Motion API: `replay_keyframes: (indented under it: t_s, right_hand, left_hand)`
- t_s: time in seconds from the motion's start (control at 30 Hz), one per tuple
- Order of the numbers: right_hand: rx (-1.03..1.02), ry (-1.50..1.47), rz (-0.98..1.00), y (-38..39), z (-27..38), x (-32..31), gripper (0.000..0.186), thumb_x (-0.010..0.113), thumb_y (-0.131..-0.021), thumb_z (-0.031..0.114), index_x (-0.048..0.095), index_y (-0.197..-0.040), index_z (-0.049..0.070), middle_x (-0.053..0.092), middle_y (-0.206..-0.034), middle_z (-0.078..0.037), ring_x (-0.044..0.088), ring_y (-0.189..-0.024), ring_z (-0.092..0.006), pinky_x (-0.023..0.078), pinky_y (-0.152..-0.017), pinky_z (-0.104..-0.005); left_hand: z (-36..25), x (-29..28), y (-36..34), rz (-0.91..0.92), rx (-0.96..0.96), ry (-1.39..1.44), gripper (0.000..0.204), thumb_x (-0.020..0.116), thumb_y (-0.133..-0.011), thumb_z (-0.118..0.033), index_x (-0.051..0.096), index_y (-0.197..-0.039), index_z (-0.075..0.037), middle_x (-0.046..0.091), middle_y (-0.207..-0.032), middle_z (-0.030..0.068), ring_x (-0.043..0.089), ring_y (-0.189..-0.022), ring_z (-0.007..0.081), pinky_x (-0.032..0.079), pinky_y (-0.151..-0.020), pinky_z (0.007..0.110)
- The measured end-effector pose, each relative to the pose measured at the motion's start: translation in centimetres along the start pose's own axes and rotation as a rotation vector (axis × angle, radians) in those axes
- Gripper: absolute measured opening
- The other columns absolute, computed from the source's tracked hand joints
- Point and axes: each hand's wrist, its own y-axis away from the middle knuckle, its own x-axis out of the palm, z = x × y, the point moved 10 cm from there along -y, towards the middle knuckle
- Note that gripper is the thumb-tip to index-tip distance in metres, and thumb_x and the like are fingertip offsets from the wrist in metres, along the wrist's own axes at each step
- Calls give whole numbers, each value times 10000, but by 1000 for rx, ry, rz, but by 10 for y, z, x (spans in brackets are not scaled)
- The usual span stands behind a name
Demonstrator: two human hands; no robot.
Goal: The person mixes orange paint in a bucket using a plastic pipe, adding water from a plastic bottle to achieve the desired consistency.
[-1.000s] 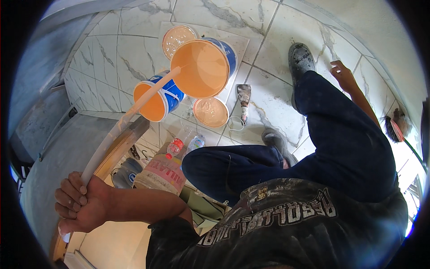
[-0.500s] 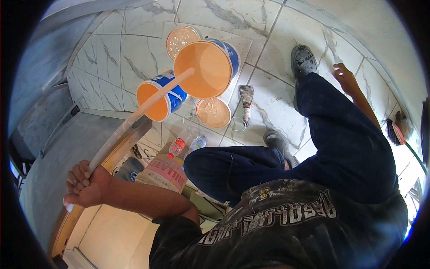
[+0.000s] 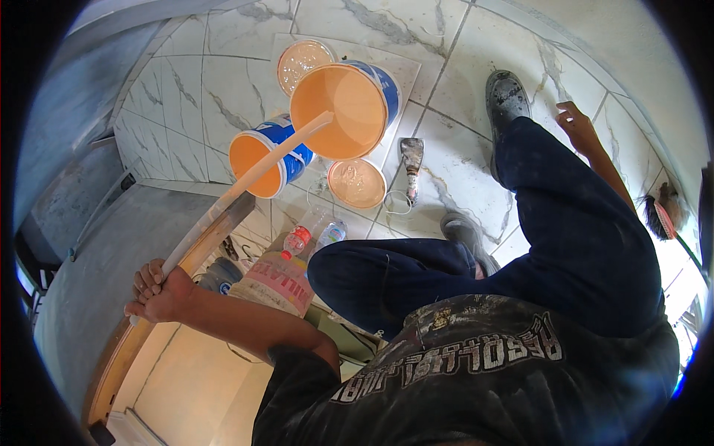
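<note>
My left hand (image 3: 160,293) is wrapped round the near end of a long pale pole (image 3: 223,201). Toward its far end the pole is coated with peach-orange paint, and its tip reaches into the mouth of a large blue bucket (image 3: 341,137) with an orange inside. A smaller blue bucket (image 3: 256,163), also orange inside, lies beneath the pole's line, its mouth facing left. Out at the right, beyond my knee, my right hand (image 3: 578,126) hangs with fingers loosely apart and nothing in them. Two paint-covered round lids (image 3: 305,65) (image 3: 357,183) lie beside the large bucket.
A dirty scraper (image 3: 411,169) lies on the marbled tile floor. Two plastic bottles (image 3: 297,241) and a printed sack (image 3: 277,282) sit left of my knee. A wooden edge (image 3: 212,236) runs below my left arm. At the right is a brush (image 3: 658,217) with dark bristles.
My left hand has shifted slightly right and upward with the pole. The pole's tip has moved a little to the right inside the large bucket. My right hand stays open.
</note>
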Motion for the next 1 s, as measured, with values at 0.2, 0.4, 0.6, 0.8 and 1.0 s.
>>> replay_keyframes:
  t_s: [0.2,0.4,0.6,0.8,1.0]
  right_hand:
    - [-31,-46,37,-11,-13,28,394,591,-928,280,548,-1245,51,692,-1025,-167,675,-952,-292,509,-847,-388]
    - [-2,-14,21,-6,-23,17,384,594,-931,268,548,-1244,50,691,-1018,-163,678,-943,-284,516,-827,-384]
    - [12,-40,14,-4,-21,14,374,601,-931,252,548,-1244,55,693,-984,-151,683,-919,-264,517,-807,-369]
    - [-20,-18,2,-2,-25,12,378,598,-930,251,544,-1248,54,694,-983,-149,689,-898,-276,519,-799,-374]
    - [2,-4,-1,1,-27,-1,374,592,-932,259,546,-1242,55,693,-982,-154,691,-899,-282,519,-801,-381]
  left_hand:
    - [-9,11,11,-53,125,-185,523,379,-992,-577,321,-662,-176,285,-560,-26,271,-456,115,277,-443,264]
    - [67,61,46,53,92,-331,549,408,-963,-634,271,-663,-195,271,-549,-45,263,-455,93,257,-451,263]
    - [105,87,66,-12,54,-325,570,409,-950,-659,249,-644,-206,289,-537,-55,272,-441,74,267,-448,235]
    - [89,79,48,94,43,-187,591,409,-938,-677,238,-625,-206,283,-530,-57,280,-438,66,295,-440,232]
    - [94,84,56,82,122,-335,590,391,-929,-699,268,-637,-202,297,-552,-58,297,-453,76,298,-434,241]
